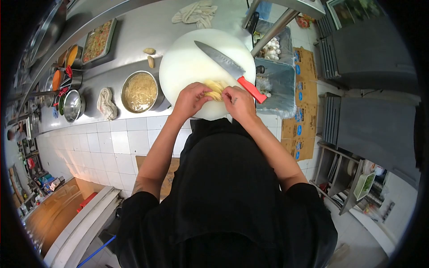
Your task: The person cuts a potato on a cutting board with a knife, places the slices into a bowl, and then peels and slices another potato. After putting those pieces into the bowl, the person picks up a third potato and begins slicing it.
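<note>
Long, pointed knife [236,69] has gry steel blade [219,58], red plastic hndl [251,89]; thin pale-yel. strips [214,89]; round wht board [187,58]; person's clothes [223,187] plain blk.

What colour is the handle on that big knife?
The knife handle is bright red, best seen in the head view.

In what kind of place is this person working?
Probably a restaurant or similar commercial kitchen: a long steel counter, a round white cutting board, and a red-handled knife lying on it.

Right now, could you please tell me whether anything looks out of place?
Perhaps the knife: its red handle juts past the edge of the board, near the right hand, where it might get knocked.
</note>
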Available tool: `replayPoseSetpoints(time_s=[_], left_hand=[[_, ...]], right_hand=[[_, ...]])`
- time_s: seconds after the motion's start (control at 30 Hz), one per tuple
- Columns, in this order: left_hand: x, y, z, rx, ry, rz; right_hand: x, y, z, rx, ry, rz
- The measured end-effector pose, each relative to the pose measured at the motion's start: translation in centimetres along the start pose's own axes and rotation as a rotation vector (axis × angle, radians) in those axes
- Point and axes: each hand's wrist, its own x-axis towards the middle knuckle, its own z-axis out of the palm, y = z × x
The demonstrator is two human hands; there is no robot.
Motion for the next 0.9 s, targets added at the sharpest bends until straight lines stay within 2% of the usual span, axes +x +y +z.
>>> replayPoseSetpoints(time_s=[0.1,0.27,0.37,0.57,0.77,0.9], left_hand=[[0.2,0.2,0.0,-0.007,0.009,0.012],[0.6,1.1,-0.1,0.022,0.024,-0.003],[1.0,1.1,-0.3,0.077,-0.030,-0.015],[1.4,1.7,-0.5,0.119,-0.086,-0.034],[0.2,1.0,0.2,0.076,0.013,-0.001],[-0.1,1.5,0.4,0.124,0.039,-0.024]], right_hand=[[0.0,-0.3,-0.4,-0.007,0.002,-0.013],[-0.3,-0.1,-0.6,0.019,0.008,0.076],[-0.8,0.2,-0.2,0.096,0.040,0.085],[-1.2,0.5,0.1,0.103,0.051,0.023],[-0.9,0.9,-0.1,0.137,0.117,-0.045],[1.6,1.4,-0.9,0.072,0.071,0.011]])
